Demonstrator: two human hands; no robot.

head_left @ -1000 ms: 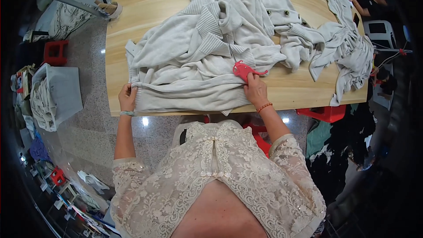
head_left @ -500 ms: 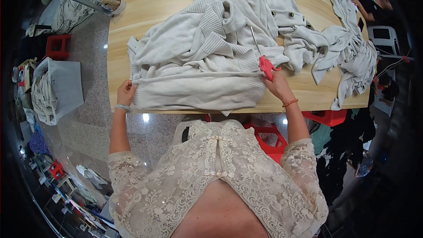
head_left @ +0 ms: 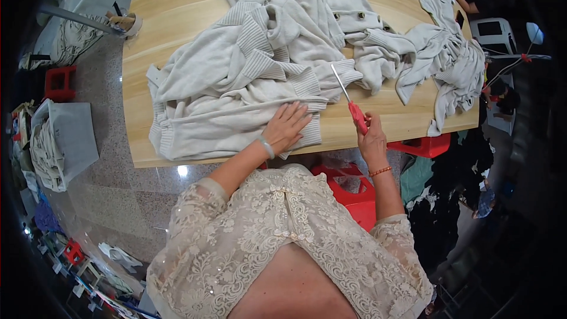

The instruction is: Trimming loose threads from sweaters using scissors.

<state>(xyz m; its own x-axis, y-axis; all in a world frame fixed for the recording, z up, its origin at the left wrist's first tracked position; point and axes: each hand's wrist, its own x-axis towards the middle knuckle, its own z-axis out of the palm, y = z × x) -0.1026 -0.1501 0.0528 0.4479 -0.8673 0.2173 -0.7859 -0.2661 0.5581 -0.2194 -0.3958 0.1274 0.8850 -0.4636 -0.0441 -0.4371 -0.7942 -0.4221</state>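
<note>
A pale grey knitted cardigan (head_left: 212,80) lies folded over itself along the near edge of the wooden table (head_left: 150,35). My left hand (head_left: 285,127) rests flat on its ribbed edge near the right end, fingers stretched out. In my right hand (head_left: 373,139) are red-handled scissors (head_left: 358,117), the blades pointing away and to the left above the table beside a ribbed cuff (head_left: 345,72). Part of the scissors' handle is hidden by my fingers.
More pale knitwear, some with dark buttons (head_left: 361,16), spreads over the table's far side, with a crumpled heap (head_left: 458,59) at right. A red stool (head_left: 348,192) stands under the near edge. A white bin (head_left: 77,136) of garments is at left. Another person's arm (head_left: 463,0) shows far right.
My left hand has let go of the cardigan's left corner and moved right to lie on its right part. My right hand, with the scissors, has come off the cardigan's right edge.
</note>
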